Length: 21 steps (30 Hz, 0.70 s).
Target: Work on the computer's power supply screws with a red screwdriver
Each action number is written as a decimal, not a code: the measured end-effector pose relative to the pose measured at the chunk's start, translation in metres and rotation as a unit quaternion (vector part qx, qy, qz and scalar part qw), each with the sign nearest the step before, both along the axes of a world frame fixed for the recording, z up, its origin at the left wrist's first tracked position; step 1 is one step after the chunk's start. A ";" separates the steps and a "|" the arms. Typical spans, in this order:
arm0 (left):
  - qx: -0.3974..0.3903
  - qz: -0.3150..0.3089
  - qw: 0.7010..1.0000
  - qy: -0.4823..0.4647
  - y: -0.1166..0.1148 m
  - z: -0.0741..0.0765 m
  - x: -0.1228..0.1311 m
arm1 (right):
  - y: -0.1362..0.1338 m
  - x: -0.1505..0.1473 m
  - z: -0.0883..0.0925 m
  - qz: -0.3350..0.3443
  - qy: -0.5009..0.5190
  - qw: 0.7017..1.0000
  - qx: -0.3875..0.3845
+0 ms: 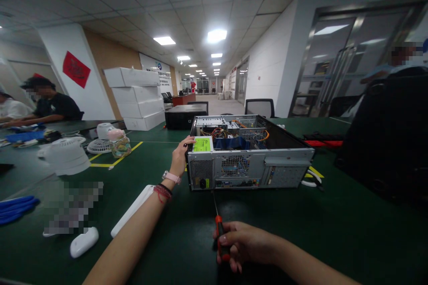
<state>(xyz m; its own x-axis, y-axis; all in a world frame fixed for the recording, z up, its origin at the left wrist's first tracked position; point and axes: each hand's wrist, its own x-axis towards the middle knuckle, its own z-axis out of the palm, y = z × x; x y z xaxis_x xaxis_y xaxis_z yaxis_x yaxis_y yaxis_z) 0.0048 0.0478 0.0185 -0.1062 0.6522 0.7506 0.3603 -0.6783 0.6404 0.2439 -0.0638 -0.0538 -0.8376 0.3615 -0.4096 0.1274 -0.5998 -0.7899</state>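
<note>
An opened desktop computer case (247, 160) lies on its side on the dark green table, its rear panel facing me. Inside it I see cables and a power supply (203, 144) with a bright green label at the near left corner. My left hand (181, 156) is closed on that corner, fingers over the top edge by the label. Low in front, my right hand (249, 242) is closed around the red and black handle of a screwdriver (219, 222). The shaft points away from me, its tip at the rear panel's lower edge; whether it touches a screw I cannot tell.
Left on the table are a white earbud case (84, 242), a long white object (133, 209), blue cable (16, 209), a candy jar (119, 144) and a white fan (100, 144). White boxes (137, 98) stand behind. A black bag-like object (384, 138) is at right; other people sit nearby.
</note>
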 end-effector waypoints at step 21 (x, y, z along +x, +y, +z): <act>0.005 0.003 1.000 0.000 -0.004 0.003 0.001 | -0.003 0.000 0.003 -0.009 0.002 1.000 0.006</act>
